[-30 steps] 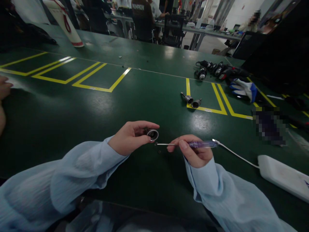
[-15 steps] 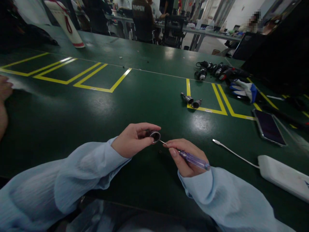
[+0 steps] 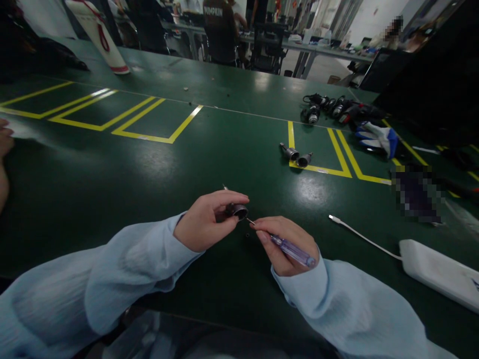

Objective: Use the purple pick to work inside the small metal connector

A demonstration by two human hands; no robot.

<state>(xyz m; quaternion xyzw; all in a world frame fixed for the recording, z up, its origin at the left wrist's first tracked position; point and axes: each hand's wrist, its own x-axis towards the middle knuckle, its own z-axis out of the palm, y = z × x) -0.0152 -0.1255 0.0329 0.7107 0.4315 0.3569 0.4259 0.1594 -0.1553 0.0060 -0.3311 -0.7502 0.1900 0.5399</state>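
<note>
My left hand [image 3: 209, 219] is closed around a dark metal cup-shaped part [image 3: 238, 211], its round opening facing my right hand. A thin tip of metal pokes out above the left fingers. In my right hand [image 3: 286, 244] is a screwdriver [image 3: 294, 251] with a clear purple handle, its shaft pinched between thumb and fingers. The shaft's end reaches the rim of the cup; whether it touches inside is hidden. A tiny dark ring-like piece [image 3: 247, 235] lies on the green table below the hands. Two similar metal cup parts [image 3: 297, 155] rest farther off.
A white cable [image 3: 366, 237] runs to a white power strip [image 3: 437, 271] at the right. Beyond lie a blurred-out dark slab [image 3: 417, 194], a blue-white glove [image 3: 377, 139] and black tools [image 3: 312, 114]. Yellow tape marks the table. Another person's hand [image 3: 5, 139] is at the left edge.
My right hand and the screwdriver have shifted slightly left, closer to the cup. The cup has turned a little in my left hand, and a metal tip now shows above those fingers.
</note>
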